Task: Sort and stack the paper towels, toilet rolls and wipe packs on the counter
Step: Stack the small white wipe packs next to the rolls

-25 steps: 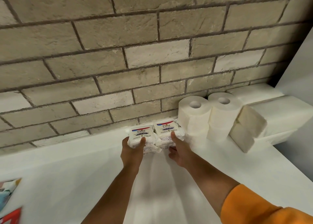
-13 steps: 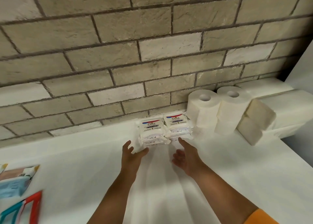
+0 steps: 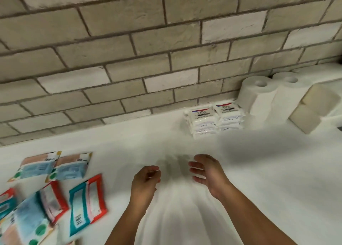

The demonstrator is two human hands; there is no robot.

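Observation:
Two side-by-side stacks of white Dove wipe packs [image 3: 212, 119] stand against the brick wall on the white counter [image 3: 259, 170]. To their right stand two white paper rolls [image 3: 259, 94] and beige folded paper towel bundles [image 3: 312, 107]. Several loose wipe packs lie at the left: pink-and-blue ones [image 3: 53, 166] and red-and-teal ones [image 3: 87, 198]. My left hand [image 3: 145, 182] and my right hand [image 3: 208, 171] hover over the counter, well in front of the Dove stacks, fingers loosely curled and holding nothing.
The brick wall [image 3: 148, 50] runs along the back of the counter. A white ledge [image 3: 318, 72] sits behind the rolls at the far right.
Both hands have let go of the Dove stacks and drawn back toward me. The view has swung left, bringing the loose coloured wipe packs into sight.

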